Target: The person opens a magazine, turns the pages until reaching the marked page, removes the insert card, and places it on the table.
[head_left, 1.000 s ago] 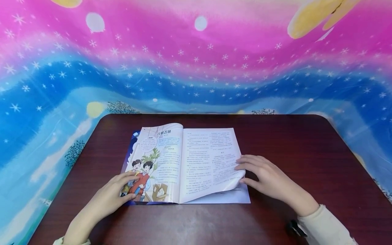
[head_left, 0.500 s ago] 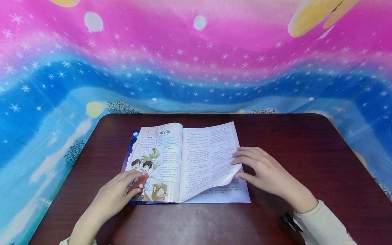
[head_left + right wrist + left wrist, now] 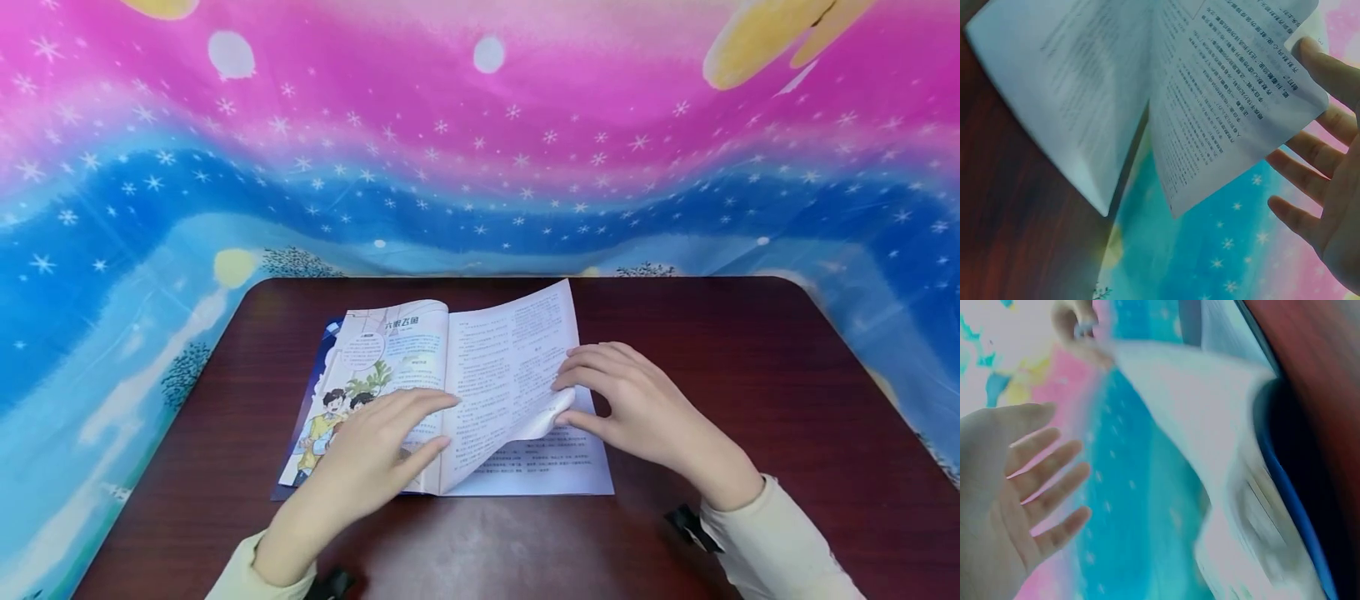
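Head: on the dark-red wooden table (image 3: 750,400), the open printed-paper magazine (image 3: 416,358) lies long axis left-right, page tops far; the left hand (image 3: 375,450) has moved right, the right hand (image 3: 641,408) lifts a white page (image 3: 502,367) higher. Left wrist: blurred, fingers seemingly spread. Right wrist: thumb and fingers pinch the page.

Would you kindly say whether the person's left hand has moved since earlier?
Yes: the left hand moved rightward across the open, printed paper magazine, towards its centre fold.

Observed a printed page (image 3: 1222,112) pinched in the right hand (image 3: 1342,194) and held apart from a second page (image 3: 1079,94) over the dark tabletop (image 3: 1004,206).
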Tool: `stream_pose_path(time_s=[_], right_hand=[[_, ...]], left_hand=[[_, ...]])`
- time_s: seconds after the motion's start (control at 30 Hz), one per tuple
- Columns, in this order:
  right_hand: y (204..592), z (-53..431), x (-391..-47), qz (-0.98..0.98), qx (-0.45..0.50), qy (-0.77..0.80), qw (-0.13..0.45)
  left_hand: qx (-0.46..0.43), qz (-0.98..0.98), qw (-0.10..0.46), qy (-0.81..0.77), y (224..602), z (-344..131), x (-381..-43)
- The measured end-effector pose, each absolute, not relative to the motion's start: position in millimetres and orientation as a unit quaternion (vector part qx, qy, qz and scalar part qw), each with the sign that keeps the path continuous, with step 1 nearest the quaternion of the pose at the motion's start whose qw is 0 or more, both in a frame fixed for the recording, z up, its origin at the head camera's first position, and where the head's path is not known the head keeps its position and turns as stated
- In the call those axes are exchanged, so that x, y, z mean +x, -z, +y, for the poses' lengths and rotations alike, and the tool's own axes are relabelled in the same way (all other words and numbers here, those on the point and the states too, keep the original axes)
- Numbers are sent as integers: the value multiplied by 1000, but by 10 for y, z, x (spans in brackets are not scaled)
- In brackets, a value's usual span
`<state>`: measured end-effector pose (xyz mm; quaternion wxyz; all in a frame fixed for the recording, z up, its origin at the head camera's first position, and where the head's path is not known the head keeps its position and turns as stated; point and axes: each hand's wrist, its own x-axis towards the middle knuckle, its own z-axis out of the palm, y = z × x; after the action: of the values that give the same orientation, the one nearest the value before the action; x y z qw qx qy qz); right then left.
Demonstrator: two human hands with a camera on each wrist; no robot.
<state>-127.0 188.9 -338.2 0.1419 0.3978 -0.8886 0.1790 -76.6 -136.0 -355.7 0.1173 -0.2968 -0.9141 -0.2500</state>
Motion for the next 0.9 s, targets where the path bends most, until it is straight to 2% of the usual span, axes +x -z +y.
stream_pose_path(time_s=[0.3, 0.7, 0.9], right_hand=[[3217, 1722, -1296, -887, 407, -157, 153], [3120, 1641, -1301, -882, 419, -141, 163], [3106, 1639, -1301, -881, 421, -139, 163]], left_hand=[[-406, -857, 164, 271, 3485, -873, -845], [-440, -819, 213, 301, 3533, -724, -898], [-439, -819, 194, 314, 3523, -730, -888]])
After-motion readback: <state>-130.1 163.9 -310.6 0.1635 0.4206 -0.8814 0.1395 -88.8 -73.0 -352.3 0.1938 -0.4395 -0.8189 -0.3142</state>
